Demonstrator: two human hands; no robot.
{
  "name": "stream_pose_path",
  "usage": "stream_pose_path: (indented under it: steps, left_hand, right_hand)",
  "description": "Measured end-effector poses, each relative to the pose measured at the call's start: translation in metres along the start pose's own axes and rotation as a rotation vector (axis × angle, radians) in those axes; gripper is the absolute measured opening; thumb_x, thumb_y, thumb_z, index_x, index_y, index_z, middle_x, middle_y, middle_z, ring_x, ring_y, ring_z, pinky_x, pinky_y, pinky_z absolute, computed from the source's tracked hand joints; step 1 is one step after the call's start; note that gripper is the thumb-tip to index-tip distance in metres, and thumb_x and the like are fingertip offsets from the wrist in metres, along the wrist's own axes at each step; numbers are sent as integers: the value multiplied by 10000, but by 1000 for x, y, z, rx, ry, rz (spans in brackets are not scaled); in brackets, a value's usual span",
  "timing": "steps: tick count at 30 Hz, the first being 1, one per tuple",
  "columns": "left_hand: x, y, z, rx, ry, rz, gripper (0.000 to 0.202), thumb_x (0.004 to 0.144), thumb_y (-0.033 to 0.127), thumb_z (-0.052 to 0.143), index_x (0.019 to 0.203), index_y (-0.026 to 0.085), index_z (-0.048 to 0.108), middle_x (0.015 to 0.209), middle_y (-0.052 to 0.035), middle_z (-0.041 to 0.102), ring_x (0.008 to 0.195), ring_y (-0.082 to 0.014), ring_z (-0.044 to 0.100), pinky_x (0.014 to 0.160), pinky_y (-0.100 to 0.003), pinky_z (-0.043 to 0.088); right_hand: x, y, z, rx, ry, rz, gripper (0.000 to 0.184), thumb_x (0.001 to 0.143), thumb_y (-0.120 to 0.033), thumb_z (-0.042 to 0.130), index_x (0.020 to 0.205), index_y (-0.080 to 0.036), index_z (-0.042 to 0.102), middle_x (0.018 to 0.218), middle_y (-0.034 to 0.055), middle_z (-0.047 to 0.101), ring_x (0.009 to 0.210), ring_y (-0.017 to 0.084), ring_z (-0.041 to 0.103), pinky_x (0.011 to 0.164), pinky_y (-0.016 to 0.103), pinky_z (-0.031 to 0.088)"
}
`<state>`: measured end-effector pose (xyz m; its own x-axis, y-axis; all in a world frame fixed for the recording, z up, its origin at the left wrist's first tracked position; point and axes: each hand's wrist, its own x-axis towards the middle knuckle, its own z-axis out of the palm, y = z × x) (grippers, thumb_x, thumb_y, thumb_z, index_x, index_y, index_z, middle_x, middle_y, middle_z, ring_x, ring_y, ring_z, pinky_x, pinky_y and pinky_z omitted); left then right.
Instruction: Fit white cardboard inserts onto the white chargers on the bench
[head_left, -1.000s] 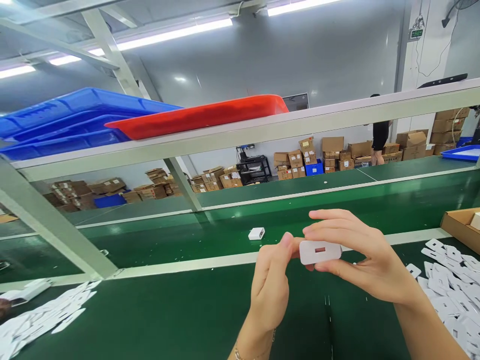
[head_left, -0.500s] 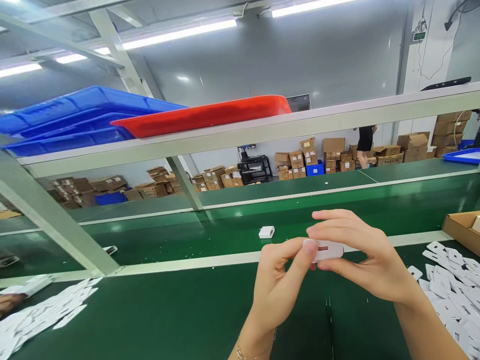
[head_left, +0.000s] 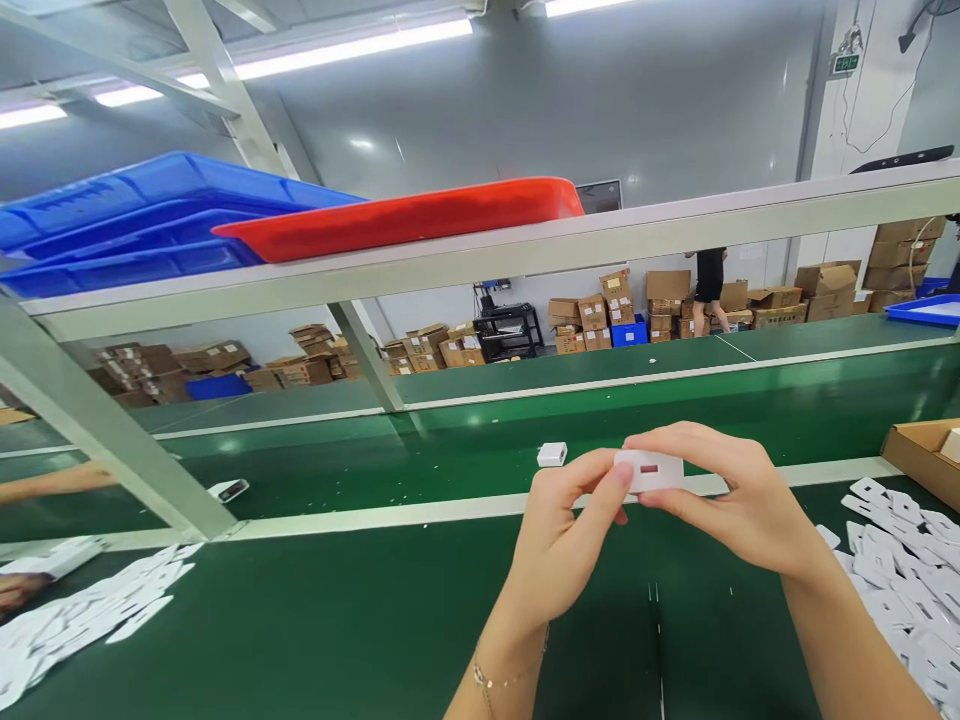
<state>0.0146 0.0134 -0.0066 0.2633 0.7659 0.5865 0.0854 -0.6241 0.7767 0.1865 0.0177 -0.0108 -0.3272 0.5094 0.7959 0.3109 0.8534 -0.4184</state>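
Both of my hands hold one small white plastic piece (head_left: 651,469) with a dark red slot on its face, raised above the green bench. My right hand (head_left: 731,500) grips it from the right, fingers curled over its top and underside. My left hand (head_left: 564,540) pinches its left end between thumb and forefinger. Just beyond my hands a second small white piece (head_left: 552,454) lies on the green conveyor belt (head_left: 465,455).
A heap of flat white cards (head_left: 904,560) lies at the right, with a cardboard box (head_left: 919,450) behind it. More white cards (head_left: 82,615) lie at the left, near another person's hand (head_left: 15,590). Another white item (head_left: 229,489) rides the belt. Blue trays (head_left: 142,225) and a red tray (head_left: 405,220) sit on the shelf overhead.
My hands have lifted the white piece slightly, and my left fingers have closed on its end. The loose white piece on the belt has travelled to the right. A distant person has walked left.
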Motion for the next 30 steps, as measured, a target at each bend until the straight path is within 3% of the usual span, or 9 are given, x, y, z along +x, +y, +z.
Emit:
stream_pose_path:
  steps: [2, 4, 8, 11, 15, 18, 23, 27, 30]
  left_hand:
    - [5, -2, -2, -29, -38, -88, 262, 869, 412, 553, 946, 186, 659, 739, -37, 719, 579, -156, 615, 531, -246, 479]
    - [10, -7, -7, -62, 10, -158, 318, 861, 426, 564, 1076, 193, 579, 786, -57, 740, 638, -186, 673, 531, -248, 492]
    - [22, -29, -26, 166, 151, -174, 356, 882, 491, 474, 996, 164, 557, 952, -132, 738, 802, -243, 713, 578, -279, 523]
    - [29, -54, -46, 618, 157, -209, 385, 936, 449, 315, 1021, 160, 555, 1122, -153, 681, 974, -251, 677, 757, -343, 546]
    - [45, -96, -61, 988, -10, -338, 261, 904, 350, 467, 1001, 158, 614, 1046, -163, 680, 1017, -336, 628, 849, -506, 491]
    - [68, -134, -50, 1149, -256, -354, 233, 878, 298, 593, 1048, 141, 622, 1162, -117, 630, 1139, -294, 559, 978, -540, 423]
    - [106, -191, -16, 1265, -585, -328, 371, 890, 316, 600, 1227, 174, 541, 1327, -109, 522, 1189, -286, 523, 990, -536, 437]
    - [119, -213, -2, 1317, -661, -302, 355, 891, 314, 601, 1207, 164, 546, 1242, -104, 568, 1077, -257, 589, 895, -480, 514]
    - [120, -210, 3, 1268, -632, -218, 324, 892, 319, 599, 1170, 156, 562, 1183, -95, 590, 1020, -240, 605, 857, -454, 528]
  right_hand:
    - [0, 8, 0, -21, 18, 78, 271, 864, -259, 624, 1131, -242, 670, 1062, 39, 719, 933, 192, 673, 798, 292, 563]
    - [1, 18, -1, -46, 61, 147, 279, 839, -268, 647, 1115, -248, 686, 1064, 39, 721, 946, 209, 673, 768, 304, 573]
    - [0, 37, -9, -6, 199, 289, 277, 787, -286, 690, 1061, -256, 717, 1063, 43, 725, 958, 240, 667, 680, 318, 578]
    - [-1, 51, -17, 272, 325, 363, 291, 742, -306, 742, 1027, -253, 732, 981, 40, 740, 858, 212, 680, 695, 328, 570]
    - [1, 72, -23, 848, 552, 386, 332, 694, -323, 795, 1010, -242, 731, 867, 28, 745, 660, 130, 648, 586, 256, 543]
    - [3, 91, -19, 1125, 721, 469, 330, 678, -348, 807, 978, -233, 728, 892, 23, 737, 688, 102, 647, 577, 198, 537]
    - [2, 115, -7, 1197, 791, 492, 271, 714, -411, 770, 879, -202, 719, 879, 36, 731, 686, 107, 658, 611, 202, 565]
    - [4, 114, -6, 1200, 736, 446, 336, 717, -421, 770, 942, -175, 726, 915, 81, 736, 712, 140, 674, 650, 249, 583]
    - [5, 108, -9, 1193, 707, 439, 355, 735, -418, 757, 997, -180, 723, 940, 83, 735, 748, 152, 684, 689, 267, 590]
